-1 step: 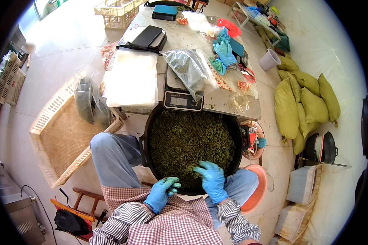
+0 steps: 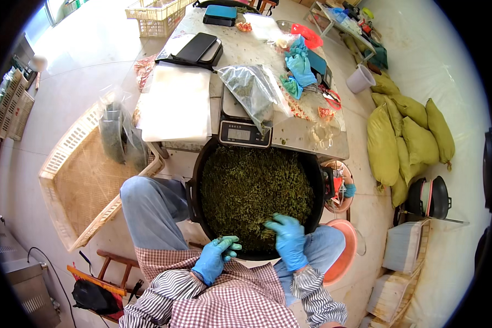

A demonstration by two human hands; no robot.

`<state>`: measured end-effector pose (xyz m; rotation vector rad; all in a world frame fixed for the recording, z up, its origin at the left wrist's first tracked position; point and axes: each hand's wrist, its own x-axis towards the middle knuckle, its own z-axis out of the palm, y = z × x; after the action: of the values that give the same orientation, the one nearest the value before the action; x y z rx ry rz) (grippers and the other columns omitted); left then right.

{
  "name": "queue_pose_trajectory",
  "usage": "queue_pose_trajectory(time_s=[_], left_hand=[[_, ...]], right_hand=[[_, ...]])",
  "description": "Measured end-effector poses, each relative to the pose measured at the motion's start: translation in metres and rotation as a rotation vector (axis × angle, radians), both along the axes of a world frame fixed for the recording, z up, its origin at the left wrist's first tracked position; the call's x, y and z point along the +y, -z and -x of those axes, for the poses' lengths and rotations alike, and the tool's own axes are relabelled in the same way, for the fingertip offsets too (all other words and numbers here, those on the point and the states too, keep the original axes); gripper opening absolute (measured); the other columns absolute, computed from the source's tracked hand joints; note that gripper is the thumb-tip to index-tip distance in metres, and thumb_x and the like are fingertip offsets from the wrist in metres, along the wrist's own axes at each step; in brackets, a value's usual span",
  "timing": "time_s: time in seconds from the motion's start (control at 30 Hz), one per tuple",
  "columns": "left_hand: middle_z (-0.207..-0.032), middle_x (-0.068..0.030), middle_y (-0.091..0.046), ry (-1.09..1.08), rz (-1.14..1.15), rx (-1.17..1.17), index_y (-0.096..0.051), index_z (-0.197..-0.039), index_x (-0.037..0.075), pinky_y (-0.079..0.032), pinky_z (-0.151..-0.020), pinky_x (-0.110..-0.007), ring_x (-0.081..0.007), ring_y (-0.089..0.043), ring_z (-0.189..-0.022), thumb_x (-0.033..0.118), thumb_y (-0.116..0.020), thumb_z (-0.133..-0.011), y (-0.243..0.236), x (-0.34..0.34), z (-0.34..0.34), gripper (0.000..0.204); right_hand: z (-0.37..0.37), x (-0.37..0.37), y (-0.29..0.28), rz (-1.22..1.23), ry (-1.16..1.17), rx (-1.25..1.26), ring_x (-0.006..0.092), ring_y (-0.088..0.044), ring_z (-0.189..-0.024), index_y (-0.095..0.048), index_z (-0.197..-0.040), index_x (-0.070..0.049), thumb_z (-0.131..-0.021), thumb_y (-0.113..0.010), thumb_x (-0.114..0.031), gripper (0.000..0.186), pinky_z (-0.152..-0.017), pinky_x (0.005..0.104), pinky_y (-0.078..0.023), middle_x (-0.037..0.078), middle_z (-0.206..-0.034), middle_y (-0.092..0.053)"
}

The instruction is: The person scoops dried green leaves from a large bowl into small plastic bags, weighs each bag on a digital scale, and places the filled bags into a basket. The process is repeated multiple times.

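A wide black pan with side handles sits between my knees, filled with small, dark green dried plant bits. My blue-gloved right hand is over the near right part of the bits, its fingers bent down toward them and their tips blurred. By the near left rim is my gloved left hand, fingers curled in close to the thumb, green specks on the tips. Whatever lies between them is too small to name. On the table edge beyond the pan, a clear plastic bag holding green bits rests on a digital scale.
White sheets lie left of the scale on the table. A shallow cream crate with filled bags stands to the left. Yellow-green sacks are piled at right, beyond an orange basin by my knee.
My right hand has shifted slightly right and toward me, above the plant bits. The left hand stays at the rim.
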<state>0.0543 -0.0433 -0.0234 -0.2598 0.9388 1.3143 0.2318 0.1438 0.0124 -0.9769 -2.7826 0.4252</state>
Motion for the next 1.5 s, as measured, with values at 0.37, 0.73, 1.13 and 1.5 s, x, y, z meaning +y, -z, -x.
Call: queue_pose_trajectory(time_s=[0.37, 0.73, 1.13, 1.5], left_hand=[[-0.084, -0.0009, -0.071, -0.285, -0.132, 0.452, -0.068, -0.119, 0.004, -0.04, -0.052, -0.017, -0.0046, -0.056, -0.061, 0.018, -0.053, -0.107, -0.025, 0.04, 0.084, 0.024], [-0.08, -0.0026, -0.071, -0.396, -0.093, 0.294, -0.067, -0.12, 0.005, -0.034, -0.041, -0.017, -0.0049, -0.055, -0.054, 0.021, -0.057, -0.105, -0.013, 0.038, 0.118, 0.024], [-0.079, -0.0029, -0.069, -0.377, -0.109, 0.245, -0.064, -0.124, 0.002, -0.035, -0.039, -0.015, -0.0055, -0.053, -0.053, 0.022, -0.056, -0.105, -0.017, 0.035, 0.118, 0.029], [-0.077, -0.0036, -0.07, -0.373, -0.036, 0.277, -0.066, -0.121, 0.004, -0.034, -0.037, -0.016, -0.0046, -0.052, -0.049, 0.025, -0.056, -0.106, -0.018, 0.031, 0.119, 0.028]], right_hand=[[-0.071, 0.12, 0.181, -0.071, 0.739, 0.344, 0.0325, -0.053, -0.131, -0.058, -0.139, -0.003, -0.106, -0.05, -0.03, 0.043, -0.109, 0.0371, -0.042, 0.02, -0.14, -0.058], [0.071, 0.058, 0.064, -0.22, 0.428, 0.436, 0.0322, -0.064, -0.104, -0.074, -0.113, -0.008, -0.092, -0.071, -0.028, 0.028, -0.092, 0.0455, -0.052, 0.015, -0.114, -0.07], [-0.008, 0.202, 0.125, 0.186, 0.667, 0.447, 0.0368, -0.067, -0.104, -0.072, -0.121, -0.008, -0.103, -0.054, -0.036, 0.038, -0.094, 0.0392, -0.051, 0.016, -0.111, -0.073], [0.077, 0.111, 0.019, 0.407, 0.24, 0.271, 0.0345, -0.052, -0.13, -0.072, -0.127, -0.012, -0.092, -0.068, -0.036, 0.043, -0.111, 0.042, -0.04, 0.02, -0.138, -0.06]])
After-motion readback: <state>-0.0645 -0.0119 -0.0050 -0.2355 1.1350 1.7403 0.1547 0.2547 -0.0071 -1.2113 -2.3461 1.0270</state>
